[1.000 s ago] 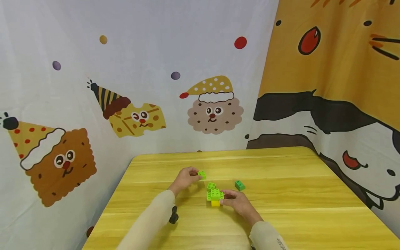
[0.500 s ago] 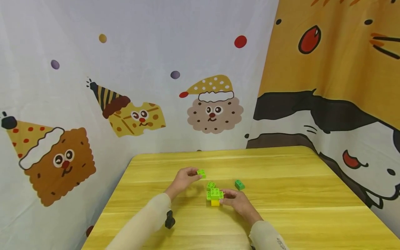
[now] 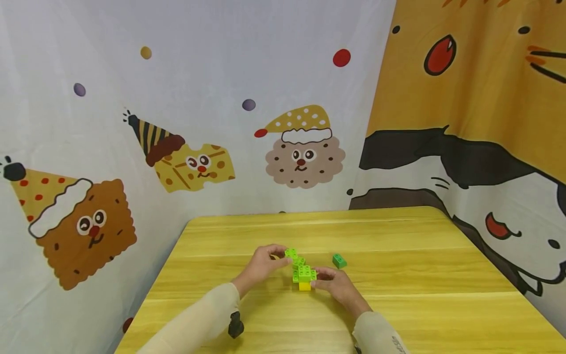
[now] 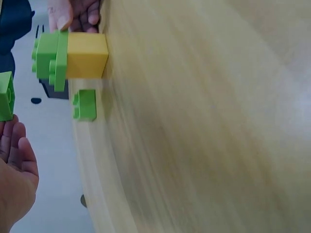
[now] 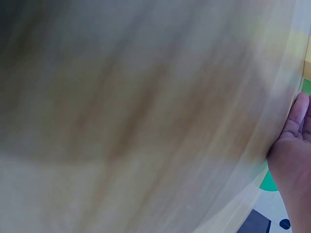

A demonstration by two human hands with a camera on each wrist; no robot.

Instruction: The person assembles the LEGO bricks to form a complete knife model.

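Observation:
A light green toy building brick [image 3: 291, 252] is pinched between the thumb and fingers of my left hand [image 3: 264, 265]. In the left wrist view, this brick [image 4: 6, 96] is up off the table. My right hand [image 3: 339, 286] grips the right side of a small brick stack [image 3: 304, 274]. The stack has a yellow base [image 4: 88, 55], a flat green piece and a green brick on top. Just behind it, on the table, lies another light green brick [image 4: 86, 105]. The right wrist view has the right hand [image 5: 294, 141] at its edge, its fingertips partly cut off.
A darker green brick [image 3: 339, 260] lies on the wooden table [image 3: 398, 246], beyond the right hand. Cloth with cartoon figures [image 3: 305, 162] hangs behind and beside the table. A black strap piece [image 3: 236, 324] juts from the left sleeve.
My left hand has lifted the light green brick and carried it slightly right and nearer to the stack. The right hand has stayed at the stack.

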